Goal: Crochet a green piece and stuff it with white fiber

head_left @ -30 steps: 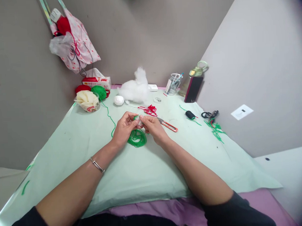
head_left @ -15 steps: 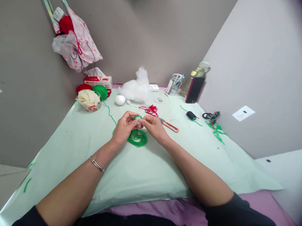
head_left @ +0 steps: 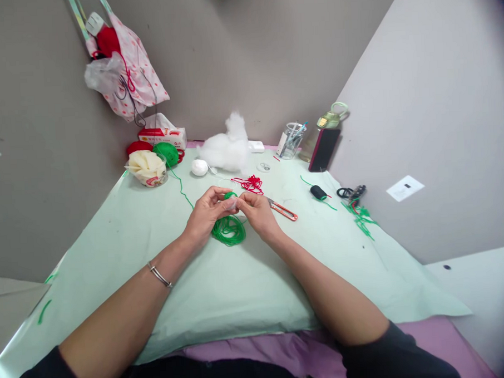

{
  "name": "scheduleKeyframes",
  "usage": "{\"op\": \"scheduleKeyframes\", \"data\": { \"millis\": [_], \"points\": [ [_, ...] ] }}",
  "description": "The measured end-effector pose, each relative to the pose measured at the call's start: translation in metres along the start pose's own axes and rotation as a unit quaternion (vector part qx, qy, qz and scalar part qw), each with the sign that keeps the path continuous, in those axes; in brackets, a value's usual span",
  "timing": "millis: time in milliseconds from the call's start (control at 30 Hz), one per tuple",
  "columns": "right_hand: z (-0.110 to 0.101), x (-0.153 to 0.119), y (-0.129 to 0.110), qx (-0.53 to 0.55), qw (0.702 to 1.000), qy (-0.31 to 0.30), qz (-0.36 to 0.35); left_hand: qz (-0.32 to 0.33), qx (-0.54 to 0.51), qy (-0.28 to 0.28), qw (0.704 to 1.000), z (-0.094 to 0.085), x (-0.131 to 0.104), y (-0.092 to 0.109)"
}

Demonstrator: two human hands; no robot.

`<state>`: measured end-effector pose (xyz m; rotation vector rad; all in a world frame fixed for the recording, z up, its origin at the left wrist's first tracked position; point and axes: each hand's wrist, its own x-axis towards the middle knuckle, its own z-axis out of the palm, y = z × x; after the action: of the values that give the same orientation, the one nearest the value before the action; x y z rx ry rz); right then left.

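Between the fingertips of both hands is a small green and white yarn piece point(head_left: 230, 196), mostly covered by fingers. My left hand point(head_left: 206, 214) is closed around its left side. From the right, my right hand point(head_left: 257, 212) pinches at its edge; whether a needle or hook is in those fingers I cannot make out. Just below the hands lies a loose coil of green yarn point(head_left: 229, 231). Orange-handled thread snips point(head_left: 283, 210) rest beside my right hand. A tangle of red yarn point(head_left: 252, 184) is behind the hands.
White stuffing point(head_left: 225, 148) and a white yarn ball point(head_left: 200, 167) sit at the back. Left of them are a green yarn ball point(head_left: 166, 153) and a bowl point(head_left: 153, 178). Rightward stand a glass jar point(head_left: 289, 143), a phone point(head_left: 324, 150) and a black yarn piece point(head_left: 318, 192).
More of the green top of the yarn piece shows between the fingers. Both hands stay nearly in place; the whole view has shifted slightly.
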<state>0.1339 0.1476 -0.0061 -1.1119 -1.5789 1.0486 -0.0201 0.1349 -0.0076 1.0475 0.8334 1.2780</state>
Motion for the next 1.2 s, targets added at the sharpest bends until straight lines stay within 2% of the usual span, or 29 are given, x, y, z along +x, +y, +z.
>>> {"op": "scheduleKeyframes", "data": {
  "millis": [267, 567, 733, 800, 867, 1033, 1100, 1200],
  "points": [
    [-0.001, -0.003, -0.003, -0.029, 0.999, -0.021, 0.012, 0.000, 0.009, 0.002, 1.000, 0.001, 0.000, -0.004],
    [0.011, -0.016, -0.011, -0.188, 0.981, -0.041, -0.014, 0.039, 0.032, 0.058, 0.997, -0.002, 0.003, -0.013],
    [0.017, -0.021, -0.014, -0.248, 0.967, -0.052, -0.025, 0.044, 0.042, 0.070, 0.996, -0.005, 0.004, -0.013],
    [0.007, -0.019, -0.020, -0.255, 0.964, -0.067, -0.032, 0.043, 0.045, 0.070, 0.996, -0.007, 0.004, -0.008],
    [-0.011, -0.016, -0.029, -0.260, 0.962, -0.078, -0.037, 0.041, 0.045, 0.069, 0.996, -0.009, 0.005, -0.002],
    [-0.066, -0.008, -0.042, -0.340, 0.940, -0.018, 0.001, 0.031, 0.029, 0.050, 0.998, -0.010, 0.005, 0.009],
    [-0.074, -0.005, -0.035, -0.380, 0.924, -0.022, 0.033, 0.026, 0.027, 0.038, 0.999, -0.007, 0.003, 0.008],
    [-0.067, -0.003, -0.015, -0.411, 0.908, -0.043, 0.067, 0.025, 0.035, 0.026, 0.999, -0.004, 0.001, 0.006]
  ]
}}
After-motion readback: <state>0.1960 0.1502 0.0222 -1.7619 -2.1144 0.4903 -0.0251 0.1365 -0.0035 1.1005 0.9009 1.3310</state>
